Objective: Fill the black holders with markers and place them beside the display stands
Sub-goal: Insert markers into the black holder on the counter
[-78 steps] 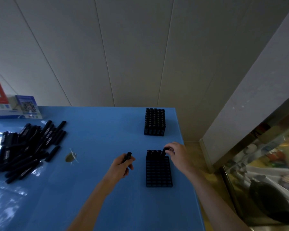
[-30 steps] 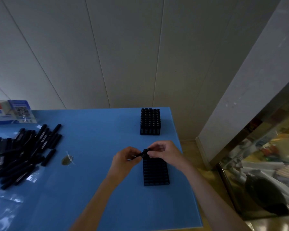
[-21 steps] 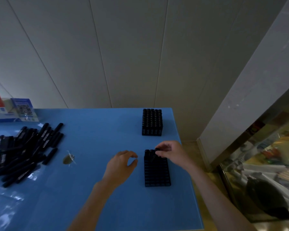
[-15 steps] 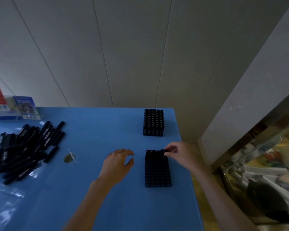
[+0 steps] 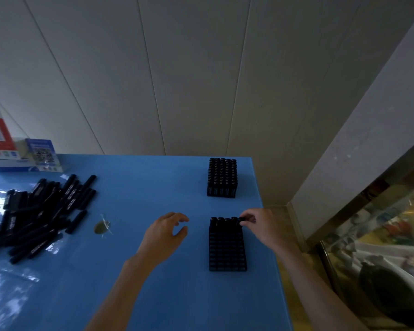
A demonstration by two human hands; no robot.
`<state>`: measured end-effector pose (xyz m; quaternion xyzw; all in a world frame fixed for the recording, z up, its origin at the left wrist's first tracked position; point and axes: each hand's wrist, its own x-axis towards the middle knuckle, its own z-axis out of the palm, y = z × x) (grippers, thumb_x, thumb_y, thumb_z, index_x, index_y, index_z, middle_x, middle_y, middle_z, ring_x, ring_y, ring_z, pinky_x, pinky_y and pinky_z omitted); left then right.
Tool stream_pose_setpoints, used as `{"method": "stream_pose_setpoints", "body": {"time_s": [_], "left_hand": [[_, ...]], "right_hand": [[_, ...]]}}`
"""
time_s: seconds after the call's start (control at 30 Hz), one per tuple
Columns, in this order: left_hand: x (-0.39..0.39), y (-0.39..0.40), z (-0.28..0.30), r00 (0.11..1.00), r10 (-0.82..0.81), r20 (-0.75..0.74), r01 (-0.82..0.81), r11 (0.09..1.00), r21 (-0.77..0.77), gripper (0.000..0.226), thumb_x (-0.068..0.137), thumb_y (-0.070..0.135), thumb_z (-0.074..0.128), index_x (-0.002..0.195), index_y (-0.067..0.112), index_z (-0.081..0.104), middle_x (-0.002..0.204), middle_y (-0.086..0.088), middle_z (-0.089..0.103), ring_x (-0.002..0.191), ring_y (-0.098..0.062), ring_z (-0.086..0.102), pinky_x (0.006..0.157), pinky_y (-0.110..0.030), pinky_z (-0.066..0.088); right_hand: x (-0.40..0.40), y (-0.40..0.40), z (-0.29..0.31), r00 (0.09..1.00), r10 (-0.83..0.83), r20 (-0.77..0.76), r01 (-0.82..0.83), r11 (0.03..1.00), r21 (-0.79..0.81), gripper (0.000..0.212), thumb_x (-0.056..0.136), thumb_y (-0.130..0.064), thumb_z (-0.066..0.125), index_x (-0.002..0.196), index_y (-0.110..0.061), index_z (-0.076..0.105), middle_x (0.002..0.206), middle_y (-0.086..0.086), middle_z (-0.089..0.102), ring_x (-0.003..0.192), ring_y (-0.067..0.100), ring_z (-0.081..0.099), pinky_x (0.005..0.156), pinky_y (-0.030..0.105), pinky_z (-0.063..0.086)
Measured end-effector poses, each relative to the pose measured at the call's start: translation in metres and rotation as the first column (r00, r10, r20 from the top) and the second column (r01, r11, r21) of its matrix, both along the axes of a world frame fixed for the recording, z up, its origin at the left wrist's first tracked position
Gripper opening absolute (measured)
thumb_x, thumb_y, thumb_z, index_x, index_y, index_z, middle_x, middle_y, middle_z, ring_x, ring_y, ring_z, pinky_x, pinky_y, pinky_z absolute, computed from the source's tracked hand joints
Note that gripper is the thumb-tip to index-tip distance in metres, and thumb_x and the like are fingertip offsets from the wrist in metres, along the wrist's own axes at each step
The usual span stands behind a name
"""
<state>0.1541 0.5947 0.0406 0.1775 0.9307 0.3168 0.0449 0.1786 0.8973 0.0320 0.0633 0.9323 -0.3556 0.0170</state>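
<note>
- A blue counter [image 5: 139,278] stands against a pale panelled wall.
- Near its right edge lies a holder [image 5: 227,249], markers filling only its far row.
- The right hand [image 5: 261,229] pinches a marker [image 5: 242,220] at the holder's far right corner.
- The left hand [image 5: 164,235] hovers just left of it, fingers loosely spread, holding nothing.
- A full holder [image 5: 222,177] stands at the far right corner.
- A pile of loose markers [image 5: 37,215] lies by the left edge, display stands [image 5: 22,151] behind it.
</note>
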Motion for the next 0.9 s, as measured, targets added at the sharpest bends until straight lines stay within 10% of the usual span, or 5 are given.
{"method": "stream_pose_setpoints", "body": {"time_s": [0.9], "left_hand": [[0.068,-0.075,0.075,0.920,0.373,-0.121,-0.376,0.927,-0.003,0.016,0.090,0.029,0.068,0.101,0.040,0.068,0.101,0.023,0.065,0.091,0.003,0.062,0.076,-0.027,0.053]], "right_hand": [[-0.004,-0.100,0.065,0.900,0.372,-0.229,-0.351,0.928,0.129,0.023,0.098,-0.034,0.056,0.116,-0.023,0.065,0.112,-0.011,0.064,0.099,0.005,0.058,0.080,0.018,0.042]]}}
